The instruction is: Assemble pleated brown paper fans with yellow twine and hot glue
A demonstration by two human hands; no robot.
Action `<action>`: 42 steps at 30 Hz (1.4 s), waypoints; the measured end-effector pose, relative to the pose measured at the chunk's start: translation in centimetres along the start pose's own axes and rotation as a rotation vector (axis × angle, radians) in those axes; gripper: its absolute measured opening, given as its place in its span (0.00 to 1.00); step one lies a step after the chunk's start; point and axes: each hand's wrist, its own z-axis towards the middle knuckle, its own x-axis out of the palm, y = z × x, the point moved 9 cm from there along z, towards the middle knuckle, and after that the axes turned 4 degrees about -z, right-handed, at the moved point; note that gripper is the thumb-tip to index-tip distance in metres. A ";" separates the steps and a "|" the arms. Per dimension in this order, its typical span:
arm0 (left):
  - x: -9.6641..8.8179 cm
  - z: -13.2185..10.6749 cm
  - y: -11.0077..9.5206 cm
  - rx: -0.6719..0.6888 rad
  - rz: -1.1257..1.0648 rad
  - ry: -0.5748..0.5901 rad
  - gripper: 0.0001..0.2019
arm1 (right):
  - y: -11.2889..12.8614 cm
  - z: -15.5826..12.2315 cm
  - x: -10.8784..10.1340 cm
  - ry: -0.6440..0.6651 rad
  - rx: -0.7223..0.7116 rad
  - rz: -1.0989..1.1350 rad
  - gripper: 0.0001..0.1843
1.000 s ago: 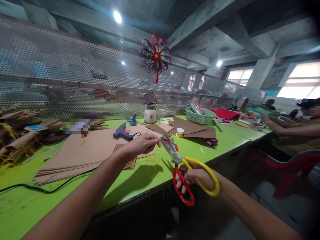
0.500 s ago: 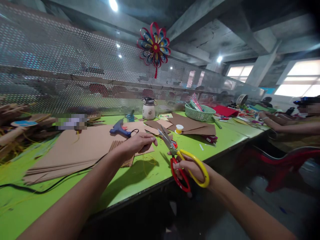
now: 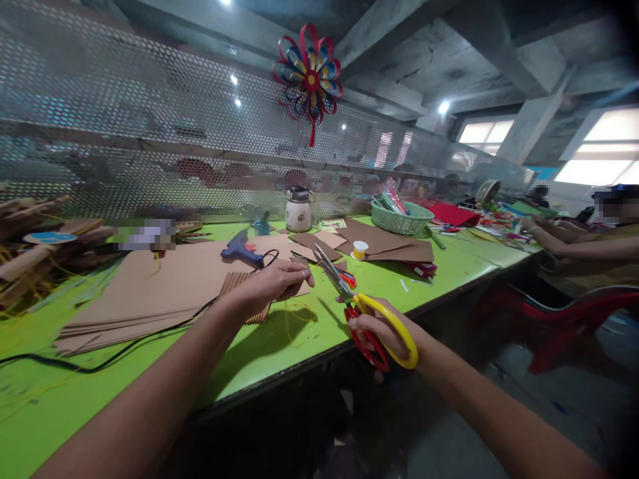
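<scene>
My right hand [image 3: 377, 329] is wrapped through the handles of a pair of scissors [image 3: 379, 326], one handle yellow and one red. The blades point up and to the left, nearly together. My left hand [image 3: 287, 279] is closed in a pinch just left of the blade tips. Thin yellow string [image 3: 288, 326] comes from its fingertips and hangs in a loose loop over the green table. Below my left wrist lies a bundle of corrugated cardboard strips [image 3: 257, 313], partly hidden by that arm.
A blue glue gun [image 3: 242, 249] with a black cord rests on stacked cardboard sheets [image 3: 150, 286]. Behind stand a spool of yellow string [image 3: 359, 250], a white bottle [image 3: 298, 209] and a green basket [image 3: 402, 219]. A co-worker's arm [image 3: 564, 246] is at the far right.
The scissor blades have come closer together. My view has tilted down slightly, and both hands stay nearly in place.
</scene>
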 end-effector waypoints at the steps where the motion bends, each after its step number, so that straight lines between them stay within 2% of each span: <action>1: 0.0 0.0 0.0 -0.001 -0.002 -0.004 0.13 | 0.1 0.0 0.0 0.005 -0.010 -0.006 0.09; 6: -0.1 0.0 0.4 -0.007 0.002 -0.012 0.13 | 1.1 -0.4 0.1 0.009 -0.002 -0.037 0.05; 10: -0.4 0.0 0.7 -0.013 0.000 -0.012 0.13 | 1.9 -0.9 0.1 -0.021 0.022 -0.094 0.09; 14: -0.6 0.0 0.9 -0.021 -0.018 -0.023 0.13 | 1.7 -1.0 -0.3 -0.064 0.003 -0.125 0.13; 16: -1.0 0.0 0.7 -0.003 -0.041 -0.059 0.12 | 1.2 -0.6 -0.8 -0.084 -0.026 -0.178 0.10; 18: -1.4 0.0 0.5 0.020 -0.083 -0.100 0.11 | 0.7 0.3 -1.5 -0.097 -0.056 -0.326 0.08; 20: -1.8 -0.1 0.3 0.041 -0.142 -0.127 0.11 | -0.1 1.4 -2.2 -0.116 -0.061 -0.573 0.14; 23: -2.0 -0.3 0.0 0.069 -0.258 -0.120 0.11 | -1.7 2.7 -3.5 -0.147 0.002 -0.957 0.18; 26: -1.7 -0.5 -0.2 0.088 -0.377 -0.072 0.10 | -2.0 3.3 -4.4 -0.121 0.025 -1.089 0.21; 28: -1.4 -0.5 -0.4 0.093 -0.434 -0.050 0.10 | -0.1 3.4 -4.5 -0.129 -0.065 -1.105 0.20; 30: -0.9 -0.5 -0.7 0.089 -0.467 -0.035 0.10 | 3.2 3.5 -4.2 -0.177 -0.217 -1.020 0.17; 31: -0.4 -0.5 -0.8 0.081 -0.475 -0.018 0.10 | 4.9 3.5 -3.9 -0.203 -0.293 -0.905 0.16; 34: 1.4 -0.6 -1.7 0.082 -0.472 0.058 0.10 | 8.2 4.4 -2.2 -0.137 -0.373 -0.387 0.16; 37: 2.5 -0.9 -2.6 0.115 -0.454 0.094 0.10 | 9.4 5.2 -0.7 -0.115 -0.403 -0.055 0.16; 40: 3.1 -1.3 -2.9 0.115 -0.394 0.109 0.11 | 9.9 4.7 -0.8 -0.240 -0.499 -0.009 0.12; 42: 3.5 -1.6 -3.2 0.114 -0.331 0.135 0.12 | 10.2 4.1 -1.2 -0.287 -0.545 -0.011 0.12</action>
